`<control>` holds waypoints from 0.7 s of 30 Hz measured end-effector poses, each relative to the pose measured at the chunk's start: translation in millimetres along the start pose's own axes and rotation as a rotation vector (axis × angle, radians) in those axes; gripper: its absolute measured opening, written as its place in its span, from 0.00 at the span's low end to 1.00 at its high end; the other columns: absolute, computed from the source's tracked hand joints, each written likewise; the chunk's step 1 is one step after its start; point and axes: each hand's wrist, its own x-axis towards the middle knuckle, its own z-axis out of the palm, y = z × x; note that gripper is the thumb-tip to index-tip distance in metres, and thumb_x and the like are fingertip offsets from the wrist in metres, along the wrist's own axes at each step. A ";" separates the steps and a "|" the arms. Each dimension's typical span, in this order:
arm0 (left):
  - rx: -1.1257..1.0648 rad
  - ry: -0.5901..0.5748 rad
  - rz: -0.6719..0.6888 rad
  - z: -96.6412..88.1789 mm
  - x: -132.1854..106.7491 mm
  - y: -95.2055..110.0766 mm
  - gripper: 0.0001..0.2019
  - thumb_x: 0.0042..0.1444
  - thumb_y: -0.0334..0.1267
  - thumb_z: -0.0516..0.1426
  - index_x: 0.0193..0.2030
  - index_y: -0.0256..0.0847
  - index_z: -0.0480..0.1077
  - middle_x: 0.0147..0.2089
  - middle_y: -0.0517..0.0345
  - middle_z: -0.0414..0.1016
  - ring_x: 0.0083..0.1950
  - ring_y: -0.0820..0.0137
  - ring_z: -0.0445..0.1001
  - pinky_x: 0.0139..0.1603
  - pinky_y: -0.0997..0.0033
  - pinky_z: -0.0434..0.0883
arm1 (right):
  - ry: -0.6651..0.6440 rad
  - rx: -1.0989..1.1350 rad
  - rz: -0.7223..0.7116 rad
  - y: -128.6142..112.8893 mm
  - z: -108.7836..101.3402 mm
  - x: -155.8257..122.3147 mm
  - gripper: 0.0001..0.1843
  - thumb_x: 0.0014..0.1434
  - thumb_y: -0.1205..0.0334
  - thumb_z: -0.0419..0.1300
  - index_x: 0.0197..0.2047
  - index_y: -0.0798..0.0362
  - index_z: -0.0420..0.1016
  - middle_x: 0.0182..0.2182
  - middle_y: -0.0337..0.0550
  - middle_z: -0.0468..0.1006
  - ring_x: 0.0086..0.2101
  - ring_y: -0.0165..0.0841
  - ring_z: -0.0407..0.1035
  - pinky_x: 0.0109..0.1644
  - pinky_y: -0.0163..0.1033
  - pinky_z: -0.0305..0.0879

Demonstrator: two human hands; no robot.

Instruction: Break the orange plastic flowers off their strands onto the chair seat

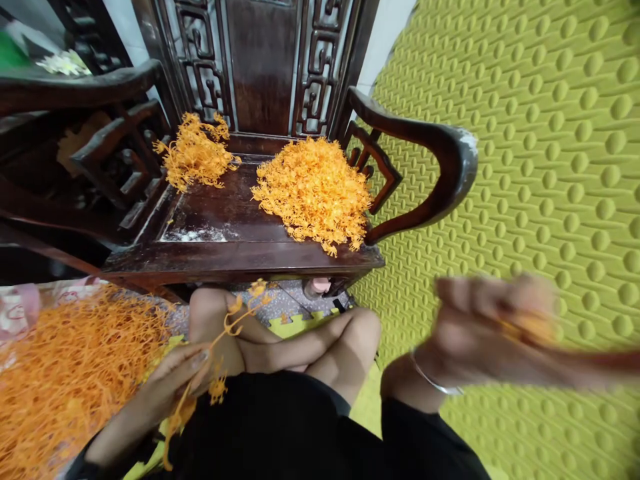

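My left hand (176, 375), low at the left, pinches an orange plastic flower stem (227, 327) between thumb and fingers. The stem slants up to the right, with small curled branches and a blossom at its tip. Out to the right, my right hand (480, 320) is smeared by motion, its fingers curled around some orange plastic pieces (533, 327); their exact shape is blurred. On the dark wooden chair (225, 207) in front lie a large heap of small orange flower pieces (317, 190) at the right and a smaller heap (197, 153) at the left.
A big pile of orange stems (75, 380) spreads over the floor at the left, beside a pink and white bag (30, 310). The chair's curved armrest (450, 160) juts out at the right. Yellow-green bumpy matting (550, 167) covers the right side. A pink object (318, 287) sits under the chair.
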 end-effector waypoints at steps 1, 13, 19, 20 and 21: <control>-0.048 0.018 0.029 4.8 1.3 3.2 0.16 0.40 0.49 0.68 0.25 0.38 0.72 0.17 0.64 0.58 0.19 0.76 0.56 0.20 0.75 0.60 | -0.011 0.047 -0.065 13.2 18.3 9.1 0.32 0.54 0.28 0.36 0.17 0.47 0.50 0.14 0.34 0.46 0.15 0.30 0.42 0.19 0.40 0.47; -0.505 -0.342 0.333 44.6 19.6 -1.2 0.28 0.54 0.47 0.59 0.15 0.38 0.47 0.14 0.68 0.41 0.17 0.80 0.41 0.19 0.78 0.51 | -0.339 -0.717 -0.143 188.4 139.7 129.0 0.19 0.60 0.52 0.52 0.41 0.60 0.73 0.48 0.62 0.73 0.54 0.50 0.62 0.62 0.63 0.46; -0.552 -0.336 0.291 43.6 21.8 7.6 0.29 0.52 0.45 0.60 0.15 0.38 0.43 0.14 0.68 0.38 0.18 0.79 0.38 0.20 0.78 0.51 | -0.132 -0.507 -0.308 149.6 127.2 85.5 0.26 0.59 0.47 0.56 0.51 0.59 0.71 0.61 0.58 0.62 0.63 0.44 0.52 0.68 0.55 0.37; -0.559 -0.339 0.298 44.4 21.4 10.6 0.30 0.52 0.45 0.60 0.15 0.38 0.43 0.14 0.68 0.37 0.18 0.79 0.38 0.20 0.78 0.51 | -0.120 -0.415 -0.310 136.5 121.5 72.6 0.23 0.59 0.47 0.56 0.47 0.57 0.74 0.61 0.55 0.64 0.63 0.44 0.53 0.69 0.54 0.37; -0.566 -0.341 0.308 45.4 21.2 13.3 0.30 0.52 0.45 0.60 0.15 0.38 0.43 0.14 0.68 0.37 0.18 0.80 0.38 0.20 0.78 0.51 | -0.150 -0.296 -0.276 123.5 115.6 56.7 0.21 0.60 0.47 0.55 0.44 0.55 0.76 0.59 0.53 0.66 0.62 0.43 0.55 0.68 0.54 0.40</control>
